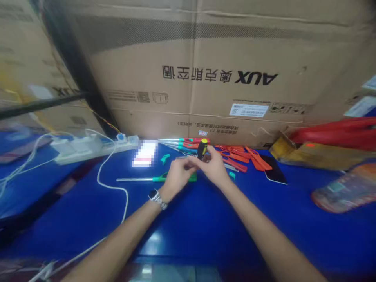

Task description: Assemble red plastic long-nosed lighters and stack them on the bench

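Note:
My right hand (214, 165) is closed round a small screwdriver with a black and yellow handle (202, 148), held upright above the blue table (205, 219). My left hand (178, 174), a watch on its wrist, is pinched shut right against the right hand; what its fingers grip is hidden. Under the hands lies a long green-handled screwdriver (152, 179). Behind them lie several screwdrivers with green and red handles (185, 143) and a spread of orange plastic pieces (241, 154).
A big AUX cardboard box (223, 70) walls off the back of the table. A white power strip (88, 148) with a trailing white cable (117, 188) lies at the left. A black phone (274, 171) lies at the right, beyond it a red bag (331, 131).

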Available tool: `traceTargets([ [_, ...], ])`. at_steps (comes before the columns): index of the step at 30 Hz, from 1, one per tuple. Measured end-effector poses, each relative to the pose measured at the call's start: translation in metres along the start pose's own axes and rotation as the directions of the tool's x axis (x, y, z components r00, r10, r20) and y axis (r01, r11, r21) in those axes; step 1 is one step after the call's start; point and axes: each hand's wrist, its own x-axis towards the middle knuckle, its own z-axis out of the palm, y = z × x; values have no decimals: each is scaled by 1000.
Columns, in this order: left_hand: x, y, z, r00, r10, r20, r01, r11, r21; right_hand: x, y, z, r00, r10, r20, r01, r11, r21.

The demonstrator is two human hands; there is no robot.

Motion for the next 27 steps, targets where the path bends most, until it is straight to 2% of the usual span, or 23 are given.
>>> traceTargets([
  [5, -5, 2, -4, 996, 21, 88, -24, 999, 32, -2, -7, -10, 982, -78, 170, 47, 982, 181],
  [11, -4, 3, -12, 976, 130, 176, -156, 977, 142, 0, -6, -16, 959, -64, 275, 10, 981, 193],
  [14, -3, 1, -10, 977, 136, 165, -156, 981, 114, 0, -7, -14, 970, -64, 233, 27, 987, 158],
  [19, -1, -3, 0, 998, 29, -55, -30, 1000, -6, 1, -6, -2, 999, -37, 29, 34, 994, 102],
  [21, 0, -4, 4, 995, -4, -100, -3, 998, -65, 1, -4, 5, 999, -40, -21, 41, 996, 82],
  [24, 1, -6, 6, 994, -39, -104, 24, 989, -144, 0, -4, 11, 997, -56, -54, 58, 998, 32],
  [27, 0, -6, 4, 998, -30, -60, 18, 981, -195, -2, -6, 7, 998, -69, -4, 69, 998, 2],
])
